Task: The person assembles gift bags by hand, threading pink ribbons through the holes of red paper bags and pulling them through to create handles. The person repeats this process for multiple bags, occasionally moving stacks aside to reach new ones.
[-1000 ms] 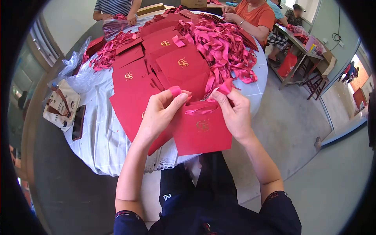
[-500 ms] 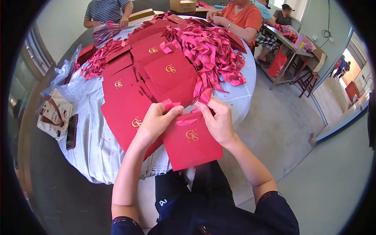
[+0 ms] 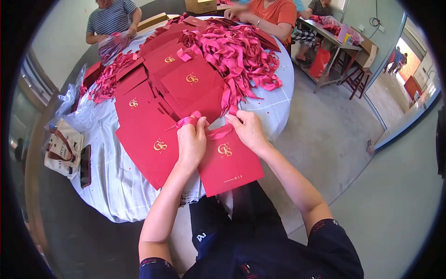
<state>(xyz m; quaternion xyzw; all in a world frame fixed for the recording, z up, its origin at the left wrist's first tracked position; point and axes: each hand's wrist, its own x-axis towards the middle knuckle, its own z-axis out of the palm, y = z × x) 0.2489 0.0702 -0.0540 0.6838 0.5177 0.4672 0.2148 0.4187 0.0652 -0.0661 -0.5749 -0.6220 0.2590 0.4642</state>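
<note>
A small red paper bag (image 3: 230,165) with a gold monogram hangs tilted at the table's near edge, its pink ribbon (image 3: 218,134) across the top. My left hand (image 3: 193,144) is closed around one part of the ribbon, at the bag's upper left corner. On the other side, my right hand (image 3: 249,131) pinches ribbon between thumb and fingers at the upper right corner. Just beyond and left of my hands lie flat red bags (image 3: 148,137) in overlapping stacks. A big tangle of pink ribbons (image 3: 246,56) covers the bags behind my right hand.
A white cloth (image 3: 109,186) covers the round table. At its left edge are a canvas bag (image 3: 65,149), a phone (image 3: 86,166) and clear plastic wrap (image 3: 74,100). Two people sit across the table. A side table (image 3: 327,35) and a stool (image 3: 357,81) stand to the right.
The view has shifted a little. My left hand has turned more upright and moved closer to the bag, and the bag's lower front shows more fully. Both hands still grip the ribbon.
</note>
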